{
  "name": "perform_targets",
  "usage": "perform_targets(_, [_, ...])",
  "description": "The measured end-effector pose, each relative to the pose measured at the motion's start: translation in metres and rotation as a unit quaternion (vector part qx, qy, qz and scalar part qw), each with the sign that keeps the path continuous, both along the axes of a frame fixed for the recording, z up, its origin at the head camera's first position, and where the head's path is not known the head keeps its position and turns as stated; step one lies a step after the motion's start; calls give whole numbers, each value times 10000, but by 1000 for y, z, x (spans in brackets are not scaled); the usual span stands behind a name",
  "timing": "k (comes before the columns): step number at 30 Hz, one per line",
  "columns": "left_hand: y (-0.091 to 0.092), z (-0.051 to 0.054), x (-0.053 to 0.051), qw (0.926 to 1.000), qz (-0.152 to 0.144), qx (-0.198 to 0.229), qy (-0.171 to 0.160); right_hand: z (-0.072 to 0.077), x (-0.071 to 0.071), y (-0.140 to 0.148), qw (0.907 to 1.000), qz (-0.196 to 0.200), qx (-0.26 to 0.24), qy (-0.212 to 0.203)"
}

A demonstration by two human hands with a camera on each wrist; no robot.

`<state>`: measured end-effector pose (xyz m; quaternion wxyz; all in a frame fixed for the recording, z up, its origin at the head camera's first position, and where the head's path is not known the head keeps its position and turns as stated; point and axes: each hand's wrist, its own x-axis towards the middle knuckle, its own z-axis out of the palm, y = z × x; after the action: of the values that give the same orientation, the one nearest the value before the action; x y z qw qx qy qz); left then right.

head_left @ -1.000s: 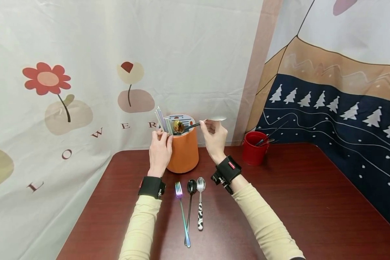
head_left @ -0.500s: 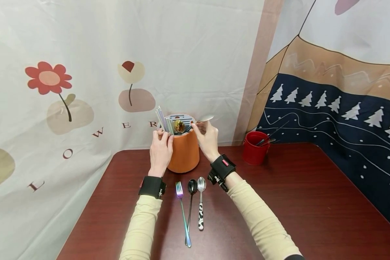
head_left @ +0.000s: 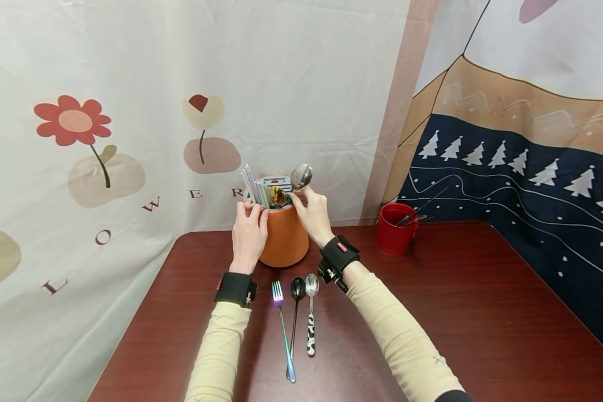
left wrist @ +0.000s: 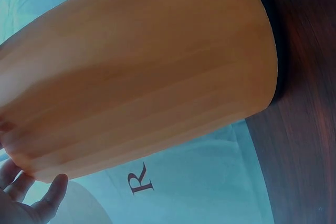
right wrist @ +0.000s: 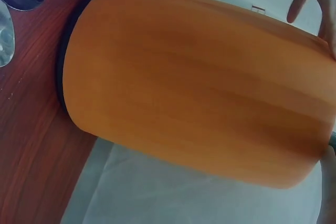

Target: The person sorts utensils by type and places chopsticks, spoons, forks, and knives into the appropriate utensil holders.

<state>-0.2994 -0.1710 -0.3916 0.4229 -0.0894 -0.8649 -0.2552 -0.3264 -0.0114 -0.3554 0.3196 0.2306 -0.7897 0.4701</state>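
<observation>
An orange holder (head_left: 283, 240) stands upright on the table, with several pale straws (head_left: 253, 187) and a gold spoon (head_left: 277, 195) in its top. My left hand (head_left: 248, 234) grips the holder's rim beside the straws; in the left wrist view its fingertips (left wrist: 55, 195) lie against the orange wall. At the right side of the rim, my right hand (head_left: 312, 218) pinches a silver spoon (head_left: 301, 177) with its bowl up. That spoon's handle is mostly hidden by the hand and the holder.
In front of the holder lie a rainbow-coloured fork (head_left: 278, 301), a black spoon (head_left: 297, 289) and a silver spoon with a cow-print handle (head_left: 310, 329). A red bucket (head_left: 394, 231) with thin utensils stands to the right. A printed cloth (head_left: 331, 111) hangs behind the table.
My right hand has moved left to the holder's rim and tipped the spoon from lying flat to bowl-up, its dark handle going into the holder. My left hand has stayed put.
</observation>
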Motion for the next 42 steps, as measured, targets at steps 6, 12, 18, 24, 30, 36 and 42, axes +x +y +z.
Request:
perform_targets(6, [2, 1, 0, 10000, -14, 12, 11, -2, -1, -4, 9997, -129, 148, 120])
perform_targets(12, [2, 1, 2, 10000, -19, 20, 21, -3, -1, -4, 9983, -440, 378, -34])
perform_targets(18, [2, 2, 2, 10000, -4, 7, 19, -5, -1, -4, 9959, -451, 648, -441])
perform_targets(24, [1, 1, 1, 10000, -1, -9, 8, -7, -3, -4, 9937, -399, 1006, -282])
perform_targets(30, [1, 0, 2, 10000, -20, -20, 73, -12, -4, -3, 9898, -303, 1367, -251])
perform_targets(36, [1, 0, 2, 10000, -25, 5, 69, -13, 0, -1, 9879, -3, 1419, -631])
perform_targets(42, [0, 0, 2, 10000, -34, 36, 37, -16, 6, 3, 9892, 199, 1187, -833])
